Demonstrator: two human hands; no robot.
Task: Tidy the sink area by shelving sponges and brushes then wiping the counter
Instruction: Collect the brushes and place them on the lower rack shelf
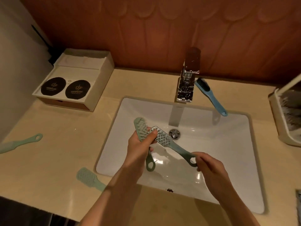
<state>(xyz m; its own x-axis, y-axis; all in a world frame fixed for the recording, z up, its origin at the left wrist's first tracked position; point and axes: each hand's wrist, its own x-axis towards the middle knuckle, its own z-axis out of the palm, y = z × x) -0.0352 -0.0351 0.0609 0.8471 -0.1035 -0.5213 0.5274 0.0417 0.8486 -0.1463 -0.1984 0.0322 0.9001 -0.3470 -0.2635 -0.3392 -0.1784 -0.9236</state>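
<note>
- Your left hand [138,149] is above the sink [236,136]. Its fingers are curled round a light green brush [139,126], bristles facing you, with the looped handle hanging below your palm.
- Your right hand [210,167] is also above the sink. Its fingers pinch the looped end of a teal brush [166,139], whose head rests against your left thumb.
- A blue brush [210,95] lies on the worktop [57,160] behind the sink, just beside the tap [186,82]. Its handle end reaches over the sink's rim.
- A mint brush [88,177] lies by the sink's front left corner.
- A pale brush [21,143] lies well to the left of the sink.
- A box [73,80] stands behind and to the left of the sink.
</note>
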